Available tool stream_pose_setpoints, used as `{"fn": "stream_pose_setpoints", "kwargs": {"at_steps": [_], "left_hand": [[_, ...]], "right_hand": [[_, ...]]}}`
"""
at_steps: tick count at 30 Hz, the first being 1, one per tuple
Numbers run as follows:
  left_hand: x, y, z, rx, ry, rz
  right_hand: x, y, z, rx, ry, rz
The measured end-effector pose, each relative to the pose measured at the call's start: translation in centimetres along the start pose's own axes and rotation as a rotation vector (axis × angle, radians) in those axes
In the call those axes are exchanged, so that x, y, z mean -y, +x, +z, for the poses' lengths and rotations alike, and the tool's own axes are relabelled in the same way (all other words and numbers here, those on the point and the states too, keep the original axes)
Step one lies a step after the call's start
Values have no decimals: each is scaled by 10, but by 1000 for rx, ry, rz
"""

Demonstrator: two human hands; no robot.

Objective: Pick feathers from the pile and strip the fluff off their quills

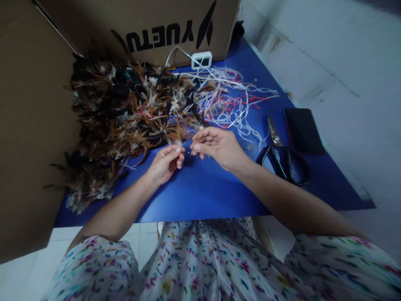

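My left hand (167, 161) is closed in a pinch on the base of a small brown feather (178, 136), whose fluffy tip fans upward. Just to its right, my right hand (216, 148) is closed too, thumb against the fingertips. Whatever is between those fingers is too small to make out. Behind both hands spreads a large heap of brown and black feathers (125, 113), close to the left fingertips. Beyond the right hand lies a tangle of white ribbon and red strands (228, 100).
Black-handled scissors (277, 154) and a dark flat case (303, 129) lie on the blue table (200, 196) to the right. A small white device (201, 60) stands by the cardboard box (175, 21) at the back. More cardboard (28, 125) rises on the left, a wall (338, 67) on the right.
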State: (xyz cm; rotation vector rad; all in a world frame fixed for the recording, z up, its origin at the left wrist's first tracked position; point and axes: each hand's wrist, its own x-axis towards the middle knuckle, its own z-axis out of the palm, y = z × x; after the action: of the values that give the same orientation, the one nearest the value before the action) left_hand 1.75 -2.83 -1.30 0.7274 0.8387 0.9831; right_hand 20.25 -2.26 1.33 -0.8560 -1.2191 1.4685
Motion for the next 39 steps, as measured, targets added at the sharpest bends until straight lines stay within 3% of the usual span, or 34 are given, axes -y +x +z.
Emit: {"fn": "stream_pose_setpoints", "kwargs": {"at_steps": [9,16,29,39], "left_hand": [[1,-1,-1,51,44,-62],[1,-2,-3,95,73,-91],[1,-2,-4,108,95,-110],[1,-2,-2,114,96,-115]], "right_hand": [[-6,-6,5,-109,-196,-168],[-10,-9,4,-111,-370,-299],[-10,-12,6,-122,-527,-362],[-11,-13,6,-126,-508,-340]]}}
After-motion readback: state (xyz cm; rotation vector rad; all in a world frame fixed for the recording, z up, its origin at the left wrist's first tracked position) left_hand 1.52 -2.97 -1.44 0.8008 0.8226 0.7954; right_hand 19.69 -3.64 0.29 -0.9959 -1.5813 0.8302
